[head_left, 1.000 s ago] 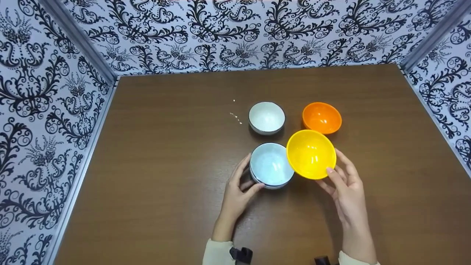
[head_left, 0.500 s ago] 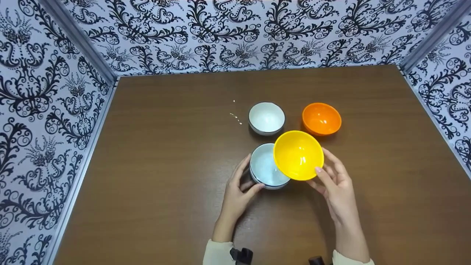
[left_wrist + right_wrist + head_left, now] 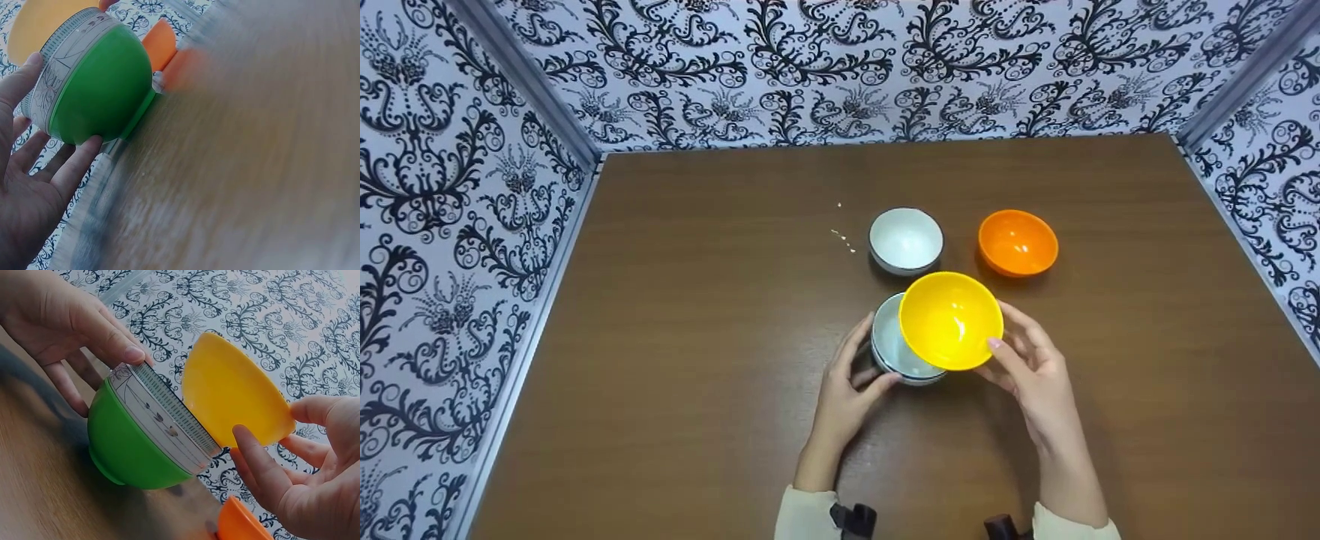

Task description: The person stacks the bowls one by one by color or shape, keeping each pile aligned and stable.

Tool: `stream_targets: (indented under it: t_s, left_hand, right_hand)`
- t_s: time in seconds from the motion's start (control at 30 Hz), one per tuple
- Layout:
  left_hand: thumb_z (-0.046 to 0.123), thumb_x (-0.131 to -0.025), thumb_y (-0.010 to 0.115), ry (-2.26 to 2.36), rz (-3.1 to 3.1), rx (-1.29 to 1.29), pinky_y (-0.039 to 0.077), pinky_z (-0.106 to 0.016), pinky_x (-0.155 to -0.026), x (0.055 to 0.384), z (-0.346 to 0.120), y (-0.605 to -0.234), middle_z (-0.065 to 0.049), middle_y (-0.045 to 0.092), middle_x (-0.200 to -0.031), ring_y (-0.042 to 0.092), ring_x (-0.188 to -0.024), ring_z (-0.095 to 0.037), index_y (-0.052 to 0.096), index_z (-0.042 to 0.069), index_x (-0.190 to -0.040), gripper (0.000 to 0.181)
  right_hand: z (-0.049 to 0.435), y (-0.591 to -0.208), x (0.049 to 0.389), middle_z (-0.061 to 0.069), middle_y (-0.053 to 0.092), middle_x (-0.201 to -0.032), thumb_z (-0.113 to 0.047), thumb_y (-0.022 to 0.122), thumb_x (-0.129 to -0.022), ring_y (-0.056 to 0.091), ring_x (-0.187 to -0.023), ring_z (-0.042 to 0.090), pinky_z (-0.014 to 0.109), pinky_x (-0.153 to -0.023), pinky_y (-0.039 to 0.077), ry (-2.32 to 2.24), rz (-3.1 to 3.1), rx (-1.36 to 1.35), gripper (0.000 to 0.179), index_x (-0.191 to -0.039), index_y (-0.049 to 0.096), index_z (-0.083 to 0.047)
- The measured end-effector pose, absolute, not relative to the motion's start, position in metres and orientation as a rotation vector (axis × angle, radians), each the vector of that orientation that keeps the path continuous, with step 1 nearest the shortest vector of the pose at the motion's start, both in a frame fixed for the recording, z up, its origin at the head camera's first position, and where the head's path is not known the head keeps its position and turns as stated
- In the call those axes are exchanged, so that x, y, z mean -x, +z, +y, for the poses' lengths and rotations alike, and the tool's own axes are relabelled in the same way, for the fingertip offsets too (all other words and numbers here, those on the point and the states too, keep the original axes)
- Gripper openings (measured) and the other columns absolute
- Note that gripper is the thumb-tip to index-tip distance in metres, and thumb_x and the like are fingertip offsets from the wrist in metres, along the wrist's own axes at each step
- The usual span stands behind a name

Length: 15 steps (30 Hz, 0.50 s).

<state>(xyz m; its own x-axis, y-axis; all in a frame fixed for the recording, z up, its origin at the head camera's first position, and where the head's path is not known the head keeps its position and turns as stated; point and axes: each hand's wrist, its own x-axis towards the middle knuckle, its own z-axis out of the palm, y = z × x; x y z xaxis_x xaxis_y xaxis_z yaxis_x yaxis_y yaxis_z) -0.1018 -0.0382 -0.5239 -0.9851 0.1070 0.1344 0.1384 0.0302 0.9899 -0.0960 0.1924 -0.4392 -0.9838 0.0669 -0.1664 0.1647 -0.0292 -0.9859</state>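
Note:
My left hand (image 3: 844, 394) holds the side of a stack of bowls, thumb and fingers spread round it. The stack is a green bowl (image 3: 132, 444) on the table with a patterned white bowl (image 3: 891, 341) nested inside it. In the head view the green one is hidden. My right hand (image 3: 1046, 382) pinches the right edge of a yellow bowl (image 3: 951, 321), thumb at the rim and fingers outside. That bowl is tilted above the stack and covers part of its opening in the head view. The right wrist view shows its lower edge close to the white rim.
Behind the stack, a white bowl (image 3: 906, 240) stands on the brown table (image 3: 697, 300), and an orange bowl (image 3: 1018, 242) is to its right. Small pale flecks (image 3: 844, 238) lie left of the white bowl. Patterned walls (image 3: 825, 75) enclose the back and sides.
The right hand has carried the yellow bowl leftward, from beside the stack to over its right part. My left hand has kept its place on the stack.

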Motion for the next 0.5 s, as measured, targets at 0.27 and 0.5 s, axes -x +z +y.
stream_targets:
  t_s: [0.27, 0.5]
  left_hand:
    - [0.027, -0.083, 0.081, -2.134, -2.259, 0.254, 0.055, -0.026, -0.098, 0.1020, -0.0381, -0.5247, 0.002, 0.038, -0.159, 0.043, -0.143, -0.020, 0.038, 0.024, -0.154, 0.083]
    - [0.025, -0.084, 0.080, -2.150, -2.235, 0.286, 0.056, -0.027, -0.097, 0.1014, -0.0381, -0.5239, -0.002, 0.037, -0.160, 0.045, -0.142, -0.024, 0.037, 0.024, -0.154, 0.083]
  right_hand:
    - [0.1881, -0.4371, 0.0992, 0.000, 0.061, -0.136, -0.012, 0.063, -0.098, 0.070, -0.102, 0.010, 0.028, -0.084, 0.061, -2.084, 2.185, -0.251, 0.050, -0.146, 0.048, -0.013]
    - [0.1832, -0.4325, 0.1021, 0.015, 0.054, -0.144, -0.010, 0.063, -0.098, 0.069, -0.101, 0.008, 0.028, -0.081, 0.062, -1.998, 2.241, -0.246, 0.049, -0.145, 0.049, -0.013]
